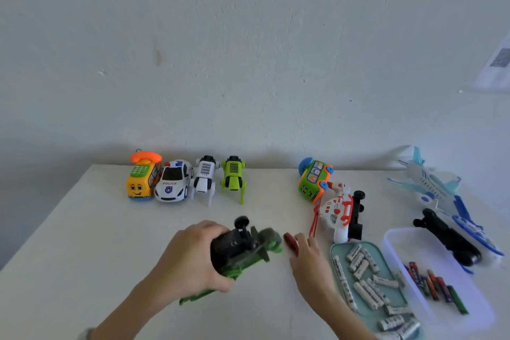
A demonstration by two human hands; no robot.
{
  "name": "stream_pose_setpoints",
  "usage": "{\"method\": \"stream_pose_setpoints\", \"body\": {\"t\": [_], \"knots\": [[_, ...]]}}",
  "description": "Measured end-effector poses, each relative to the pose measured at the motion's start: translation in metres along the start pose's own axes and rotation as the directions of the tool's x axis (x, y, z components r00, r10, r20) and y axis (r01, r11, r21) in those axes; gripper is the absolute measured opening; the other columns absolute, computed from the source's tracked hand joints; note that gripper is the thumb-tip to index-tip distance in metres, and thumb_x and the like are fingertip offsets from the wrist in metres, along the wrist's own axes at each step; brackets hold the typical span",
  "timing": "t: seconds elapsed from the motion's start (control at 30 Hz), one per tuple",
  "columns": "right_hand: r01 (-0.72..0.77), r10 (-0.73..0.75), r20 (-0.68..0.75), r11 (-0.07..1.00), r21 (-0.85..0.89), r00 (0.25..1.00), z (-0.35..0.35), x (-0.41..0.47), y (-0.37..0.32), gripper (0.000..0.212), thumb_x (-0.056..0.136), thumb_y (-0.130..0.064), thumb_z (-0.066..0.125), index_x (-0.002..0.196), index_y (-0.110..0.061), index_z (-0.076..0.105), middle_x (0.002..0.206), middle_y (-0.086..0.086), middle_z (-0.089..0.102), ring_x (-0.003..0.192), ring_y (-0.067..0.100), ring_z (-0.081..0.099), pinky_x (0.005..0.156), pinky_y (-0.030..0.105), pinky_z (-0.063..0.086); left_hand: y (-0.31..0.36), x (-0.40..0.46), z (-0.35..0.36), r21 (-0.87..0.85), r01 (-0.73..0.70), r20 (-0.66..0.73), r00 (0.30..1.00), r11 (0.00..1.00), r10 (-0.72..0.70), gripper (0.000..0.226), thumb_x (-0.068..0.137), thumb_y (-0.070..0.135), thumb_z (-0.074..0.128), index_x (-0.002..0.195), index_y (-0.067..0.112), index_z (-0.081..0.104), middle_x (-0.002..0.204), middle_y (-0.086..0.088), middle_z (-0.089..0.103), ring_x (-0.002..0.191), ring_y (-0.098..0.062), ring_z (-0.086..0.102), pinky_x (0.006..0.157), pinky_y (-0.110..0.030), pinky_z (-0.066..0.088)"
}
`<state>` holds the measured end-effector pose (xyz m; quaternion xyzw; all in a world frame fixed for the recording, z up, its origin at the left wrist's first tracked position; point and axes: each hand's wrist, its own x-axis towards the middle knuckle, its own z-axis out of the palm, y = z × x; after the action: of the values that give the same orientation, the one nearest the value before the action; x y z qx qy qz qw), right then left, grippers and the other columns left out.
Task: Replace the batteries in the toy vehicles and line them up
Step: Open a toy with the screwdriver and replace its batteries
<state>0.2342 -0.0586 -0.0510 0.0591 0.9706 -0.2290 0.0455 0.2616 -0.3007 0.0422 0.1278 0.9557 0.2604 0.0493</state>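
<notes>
**Green toy tractor held belly-up at mid-surface**

The left hand [190,257] had its fingers [220,286] curled round the green toy tractor [240,248], tilted above the white surface [110,229]; the right hand [309,257] pinched a small red object [289,241], identity unclear; the tractor looked light, hard plastic, its thin wheels and trailing arm fragile; best gripped by the chunky body.

White table [82,229] bearing toys [173,184], perhaps batteries [367,281].

One head-worn wide-angle view looks forward and down over the table [82,229]. It faces a wall [248,36], hands close below.
</notes>
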Motion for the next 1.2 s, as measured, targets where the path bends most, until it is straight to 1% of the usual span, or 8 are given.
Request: {"method": "stream_pose_setpoints", "body": {"t": [0.17, 0.3, 0.47, 0.63, 0.87, 0.97, 1.07, 1.2], "knots": [[-0.082, 0.083, 0.053, 0.996, -0.021, 0.995, -0.003, 0.003, 0.005, 0.027, 0.095, -0.008, 0.042, 0.120, -0.013, 0.047, 0.116, 0.004, 0.052, 0.082, 0.020, 0.054, 0.067, 0.028, 0.045, 0.006, 0.000, 0.021, 0.338, -0.098, 0.121, 0.991, 0.936, 0.060, 0.068, 0.048, 0.060, 0.065, 0.113, 0.043, 0.052, 0.095, 0.020, 0.046, 0.089, -0.003, 0.047, 0.088, -0.025, 0.030], [-0.108, 0.104, 0.061, 0.993, 0.057, 0.993, -0.022, -0.005, 0.007, 0.020, 0.090, -0.009, 0.047, 0.110, -0.009, 0.048, 0.099, 0.004, 0.052, 0.073, 0.017, 0.049, 0.056, 0.025, 0.040, 0.013, 0.002, 0.031, 0.365, -0.125, 0.174, 0.983, 0.922, 0.064, 0.071, 0.051, 0.057, 0.067, 0.118, 0.042, 0.049, 0.102, 0.019, 0.044, 0.098, -0.004, 0.046, 0.096, -0.029, 0.027], [-0.002, 0.033, -0.087, 0.943, 0.334, 0.996, -0.077, -0.028, -0.002, 0.014, 0.088, -0.005, 0.051, 0.095, -0.013, 0.041, 0.075, 0.002, 0.051, 0.057, 0.013, 0.042, 0.047, 0.020, 0.033, 0.026, 0.005, 0.041, 0.358, -0.175, 0.216, 0.971, 0.917, 0.101, 0.072, 0.054, 0.054, 0.067, 0.121, 0.041, 0.048, 0.109, 0.020, 0.042, 0.106, -0.005, 0.045, 0.100, -0.031, 0.023], [0.226, -0.040, -0.309, 0.770, 0.596, 0.950, -0.130, -0.059, -0.020, 0.026, 0.086, 0.003, 0.052, 0.086, -0.021, 0.043, 0.066, 0.001, 0.051, 0.051, 0.011, 0.039, 0.046, 0.019, 0.034, 0.037, 0.010, 0.055, 0.310, -0.218, 0.232, 0.961, 0.925, 0.149, 0.072, 0.054, 0.055, 0.067, 0.121, 0.041, 0.048, 0.111, 0.018, 0.042, 0.109, -0.006, 0.044, 0.102, -0.033, 0.020], [0.322, -0.070, -0.327, 0.455, 0.830, 0.942, -0.138, -0.080, -0.028, 0.025, 0.081, 0.021, 0.050, 0.087, -0.004, 0.050, 0.081, 0.011, 0.064, 0.056, 0.022, 0.059, 0.050, 0.029, 0.048, 0.039, 0.013, 0.067, 0.320, -0.279, 0.136, 0.959, 0.905, 0.248, 0.092, 0.058, 0.085, 0.046, 0.136, 0.037, 0.045, 0.139, 0.013, 0.042, 0.127, -0.008, 0.040, 0.112, -0.038, 0.011], [0.311, -0.066, -0.319, 0.477, 0.822, 0.945, -0.129, -0.081, -0.025, 0.021, 0.088, 0.005, 0.059, 0.091, -0.012, 0.046, 0.073, 0.011, 0.062, 0.050, 0.023, 0.053, 0.045, 0.031, 0.043, 0.039, 0.013, 0.073, 0.293, -0.309, 0.036, 0.949, 0.905, 0.312, 0.079, 0.074, 0.088, 0.021, 0.120, 0.036, 0.061, 0.125, 0.013, 0.056, 0.113, -0.010, 0.055, 0.103, -0.044, 0.030], [0.346, -0.083, -0.366, 0.566, 0.748, 0.927, -0.118, -0.083, -0.024, 0.033, 0.090, -0.003, 0.059, 0.098, -0.031, 0.042, 0.070, 0.007, 0.061, 0.048, 0.022, 0.051, 0.046, 0.030, 0.039, 0.033, 0.013, 0.082, 0.352, -0.349, -0.112, 0.905, 0.868, 0.410, 0.051, 0.085, 0.069, 0.032, 0.099, 0.035, 0.067, 0.107, 0.014, 0.065, 0.093, -0.011, 0.064, 0.085, -0.042, 0.047], [0.416, -0.148, -0.440, 0.675, 0.610, 0.885, -0.106, -0.085, -0.023, 0.033, 0.093, -0.012, 0.056, 0.110, -0.032, 0.036, 0.074, 0.003, 0.055, 0.051, 0.026, 0.051, 0.050, 0.041, 0.044, 0.031, 0.012, 0.087, 0.384, -0.352, -0.164, 0.883, 0.854, 0.439, 0.048, 0.083, 0.067, 0.036, 0.095, 0.033, 0.068, 0.107, 0.012, 0.066, 0.090, -0.011, 0.065, 0.084, -0.042, 0.047]]}}
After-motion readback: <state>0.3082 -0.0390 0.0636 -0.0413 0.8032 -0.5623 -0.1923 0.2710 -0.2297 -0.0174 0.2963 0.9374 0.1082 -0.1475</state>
